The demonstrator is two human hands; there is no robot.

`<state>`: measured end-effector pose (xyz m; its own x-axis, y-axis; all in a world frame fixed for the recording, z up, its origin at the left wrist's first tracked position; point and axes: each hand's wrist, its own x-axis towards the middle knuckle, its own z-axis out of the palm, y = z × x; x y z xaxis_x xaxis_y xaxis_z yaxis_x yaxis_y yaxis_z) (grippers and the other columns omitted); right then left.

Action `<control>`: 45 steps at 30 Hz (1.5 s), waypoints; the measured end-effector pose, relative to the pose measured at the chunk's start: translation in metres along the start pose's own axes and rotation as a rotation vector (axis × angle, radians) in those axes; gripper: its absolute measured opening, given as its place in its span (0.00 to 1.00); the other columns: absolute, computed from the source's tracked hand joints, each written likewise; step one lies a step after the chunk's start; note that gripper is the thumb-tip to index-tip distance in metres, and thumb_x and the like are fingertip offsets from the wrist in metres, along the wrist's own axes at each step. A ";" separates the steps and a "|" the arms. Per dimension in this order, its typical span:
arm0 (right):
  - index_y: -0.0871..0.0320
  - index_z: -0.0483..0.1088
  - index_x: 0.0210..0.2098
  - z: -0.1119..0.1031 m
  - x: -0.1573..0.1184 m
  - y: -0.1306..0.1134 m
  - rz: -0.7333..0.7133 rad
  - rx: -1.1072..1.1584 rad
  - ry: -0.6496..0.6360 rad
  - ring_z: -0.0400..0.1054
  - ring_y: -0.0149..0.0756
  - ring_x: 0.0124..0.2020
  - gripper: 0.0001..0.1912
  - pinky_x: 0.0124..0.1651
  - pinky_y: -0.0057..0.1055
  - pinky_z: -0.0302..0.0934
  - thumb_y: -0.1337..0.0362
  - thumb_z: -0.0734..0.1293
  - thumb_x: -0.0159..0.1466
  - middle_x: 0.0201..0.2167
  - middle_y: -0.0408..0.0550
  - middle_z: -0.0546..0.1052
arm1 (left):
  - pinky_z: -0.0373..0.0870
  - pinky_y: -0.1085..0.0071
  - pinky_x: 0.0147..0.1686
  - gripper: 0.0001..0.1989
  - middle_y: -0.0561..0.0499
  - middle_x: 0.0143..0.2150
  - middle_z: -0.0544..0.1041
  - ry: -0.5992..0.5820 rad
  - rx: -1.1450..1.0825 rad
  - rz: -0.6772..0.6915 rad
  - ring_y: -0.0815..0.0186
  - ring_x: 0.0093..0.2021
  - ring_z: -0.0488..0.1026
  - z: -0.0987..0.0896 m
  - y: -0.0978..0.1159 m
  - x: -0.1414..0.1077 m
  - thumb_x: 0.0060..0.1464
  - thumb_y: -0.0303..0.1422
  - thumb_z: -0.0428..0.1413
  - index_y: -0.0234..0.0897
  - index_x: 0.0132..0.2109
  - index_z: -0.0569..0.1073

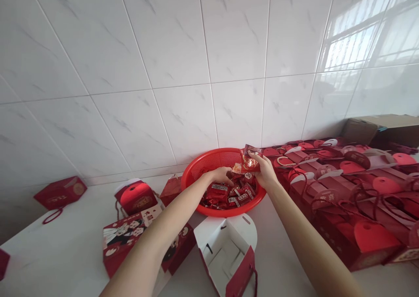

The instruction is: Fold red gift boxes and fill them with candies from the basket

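My left hand [222, 175] reaches into a red plastic basket [191, 174], its fingers curled down among small wrapped sweets [218, 193]. Whatever lies between those fingertips is hard to make out. At the basket's right side, my right hand [266, 173] is closed around a few red snack packets [250, 162], held just above the pile. One dark red packet sticks up past the thumb. Directly in front of the basket stands an open gift box [225, 257] with a white inside, a red outer side and a cord handle. Its inside shows no sweets.
Rows of red gift boxes [353, 188] with cord handles fill the right side. Behind them sits a cardboard carton [369, 129]. More red boxes [135, 196] stand left of the basket, one [60, 192] farther off. A tiled wall [180, 48] rises behind the white table [49, 253].
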<state>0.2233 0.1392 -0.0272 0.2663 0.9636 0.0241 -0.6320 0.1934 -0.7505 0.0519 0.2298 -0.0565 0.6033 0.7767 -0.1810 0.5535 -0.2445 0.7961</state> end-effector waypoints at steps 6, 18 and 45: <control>0.59 0.74 0.27 0.001 -0.001 -0.001 0.000 0.000 -0.009 0.73 0.35 0.23 0.13 0.21 0.27 0.66 0.66 0.77 0.42 0.23 0.41 0.79 | 0.69 0.67 0.40 0.15 0.54 0.30 0.77 0.005 0.028 -0.010 0.61 0.37 0.74 0.001 -0.004 0.004 0.37 0.26 0.65 0.36 0.37 0.75; 0.58 0.74 0.27 0.001 -0.003 -0.002 0.007 -0.016 -0.015 0.73 0.35 0.23 0.12 0.19 0.26 0.64 0.67 0.76 0.43 0.23 0.42 0.79 | 0.56 0.69 0.30 0.06 0.57 0.20 0.68 0.003 -0.042 -0.028 0.69 0.25 0.60 -0.005 0.005 -0.004 0.36 0.33 0.62 0.35 0.24 0.75; 0.60 0.77 0.29 0.018 -0.038 -0.035 0.060 -0.191 -0.463 0.72 0.32 0.23 0.11 0.25 0.25 0.67 0.61 0.78 0.49 0.25 0.44 0.79 | 0.70 0.66 0.47 0.16 0.46 0.42 0.82 0.213 -0.300 0.282 0.60 0.43 0.77 0.008 0.050 -0.163 0.53 0.40 0.63 0.34 0.44 0.81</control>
<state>0.2227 0.0994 0.0102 -0.1451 0.9611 0.2350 -0.4799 0.1394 -0.8662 -0.0142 0.0864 0.0088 0.5575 0.8138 0.1639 0.1754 -0.3084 0.9349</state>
